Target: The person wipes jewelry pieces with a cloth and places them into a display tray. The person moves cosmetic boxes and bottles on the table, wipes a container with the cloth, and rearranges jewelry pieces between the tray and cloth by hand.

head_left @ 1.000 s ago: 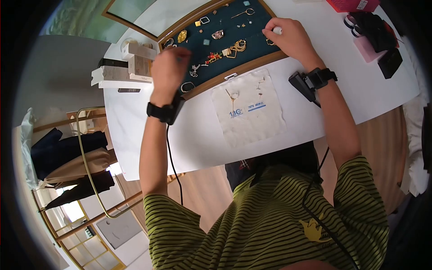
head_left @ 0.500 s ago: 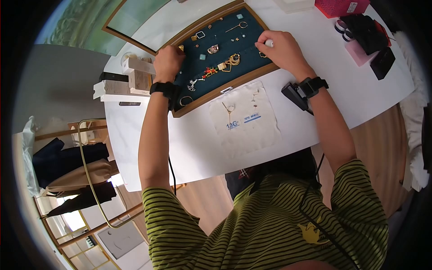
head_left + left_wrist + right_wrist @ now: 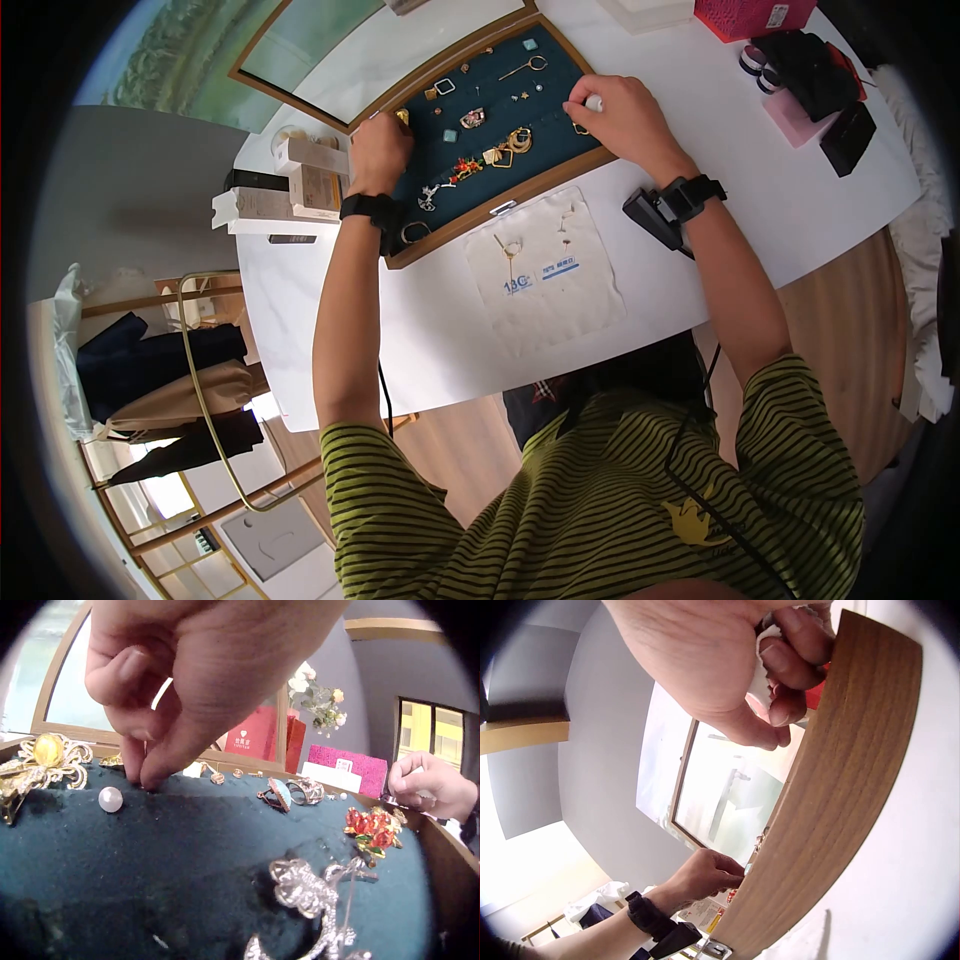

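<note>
A shallow wooden jewelry box [image 3: 455,227] lined with dark teal velvet lies open on the table, its glass lid tipped back. My left hand [image 3: 380,150] is over its left end. Thumb and forefinger pinch down at the velvet, on a tiny piece of jewelry almost hidden by the fingertips [image 3: 148,778]. Close by lie a pearl [image 3: 110,799] and a gold brooch with a yellow stone [image 3: 49,750]. Above the box's right edge, my right hand [image 3: 625,115] keeps a crumpled white tissue [image 3: 763,664] in its curled fingers.
Brooches and rings, among them a red flower brooch [image 3: 466,169] and a silver brooch [image 3: 428,198], lie across the velvet. In front, a white cloth [image 3: 545,300] bears several small pieces. Small cartons [image 3: 315,190] stand left; a pink box [image 3: 755,15] and black pouch [image 3: 808,75] sit right.
My left hand has moved away from me, down onto the velvet at the box's left end. My right hand keeps its place by the right edge, still holding the tissue. The head view has shifted slightly.
</note>
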A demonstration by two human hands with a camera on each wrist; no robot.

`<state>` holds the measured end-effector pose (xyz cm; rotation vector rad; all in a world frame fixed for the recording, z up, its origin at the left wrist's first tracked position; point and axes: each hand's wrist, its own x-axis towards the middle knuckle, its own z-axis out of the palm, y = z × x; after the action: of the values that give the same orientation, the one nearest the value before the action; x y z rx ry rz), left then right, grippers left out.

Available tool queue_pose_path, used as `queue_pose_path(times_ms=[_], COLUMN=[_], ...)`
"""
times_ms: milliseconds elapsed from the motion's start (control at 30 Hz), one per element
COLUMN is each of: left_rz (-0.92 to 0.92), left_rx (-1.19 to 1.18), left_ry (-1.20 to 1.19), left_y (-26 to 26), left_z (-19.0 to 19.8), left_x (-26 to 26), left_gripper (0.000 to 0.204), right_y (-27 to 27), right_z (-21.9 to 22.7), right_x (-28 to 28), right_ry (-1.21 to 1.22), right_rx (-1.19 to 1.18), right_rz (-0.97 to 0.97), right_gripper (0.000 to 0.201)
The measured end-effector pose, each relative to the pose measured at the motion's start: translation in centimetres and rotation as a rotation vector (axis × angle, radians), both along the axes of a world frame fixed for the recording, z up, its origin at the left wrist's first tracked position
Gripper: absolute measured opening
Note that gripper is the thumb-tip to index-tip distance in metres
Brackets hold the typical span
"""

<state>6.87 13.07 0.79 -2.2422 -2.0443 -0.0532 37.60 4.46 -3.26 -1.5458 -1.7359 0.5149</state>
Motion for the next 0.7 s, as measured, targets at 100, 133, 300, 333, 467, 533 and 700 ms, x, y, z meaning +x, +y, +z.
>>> queue_pose_path(times_ms=[100,133,300,333,467,533,700], left_rz=[-0.054,-0.046,-0.066,-0.068,-0.096,-0.11,-0.092], left_rx=[0.002,0.006,-0.021,-0.034,-0.038,-0.025,-0.046], left_ry=[0.006,-0.01,-0.044,-0.044,-0.019,-0.023,-0.016], left_y=[0.5,0.3,-0.2,-0.1,0.4,0.6,0.4], left_z=[-0.9,-0.6,0.0,0.0,-0.3,-0.5,-0.2], left_x=[-0.9,-0.6,-0.6,-0.6,-1.2,-1.4,-1.7], left_gripper=[0.018,0.017,0.015,0.015,0.018,0.017,0.017], right_y=[0.0,0.2,-0.1,0.0,-0.1,-1.1,-1.1], right_z=[-0.4,-0.6,-0.3,-0.6,-0.4,2.0,2.2], right_x=[0.0,0.1,0.0,0.0,-0.1,-0.2,-0.2], right_ry=[0.032,0.02,-0.044,-0.043,-0.036,0.133,0.146], right_rx=[0.007,0.042,0.037,0.024,0.108,-0.036,-0.059], right_rz=[0.015,0.008,-0.008,-0.01,-0.003,0.009,0.014], right_gripper=[0.016,0.016,0.018,0.018,0.02,0.014,0.014])
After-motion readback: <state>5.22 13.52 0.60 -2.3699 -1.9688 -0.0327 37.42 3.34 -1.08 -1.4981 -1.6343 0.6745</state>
